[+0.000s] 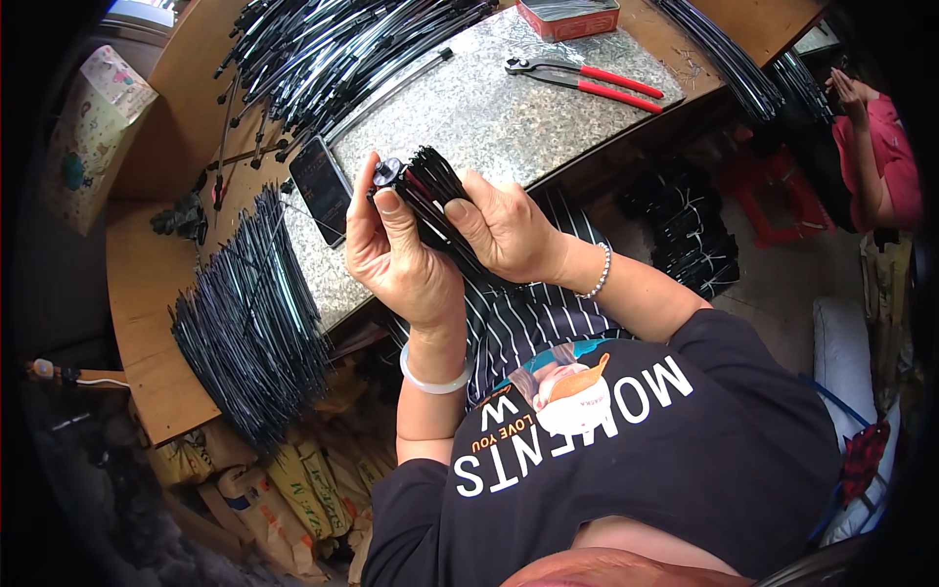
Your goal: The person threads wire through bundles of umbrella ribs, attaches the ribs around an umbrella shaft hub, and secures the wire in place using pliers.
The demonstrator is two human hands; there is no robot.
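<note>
My right hand (514, 230) is closed around a bundle of thin black rods (437, 178), their loose ends fanning out above the thumb. Beside it, my left hand (401, 245) pinches a small dark piece with a round greyish end (389, 172) between thumb and forefinger. The two hands are close together over the near edge of a speckled stone slab (421, 112). How far the left palm also touches the bundle is hidden. A phone with a dark screen (320, 191) lies just left of my left hand.
Red-handled nippers (587, 78) lie on the slab below a red tin (569, 18). Black rods form a large heap (323, 59) at the back and another pile (249, 313) at left. Tied bundles (690, 230) sit beyond my right arm, near a red stool (782, 196) and another person (885, 161).
</note>
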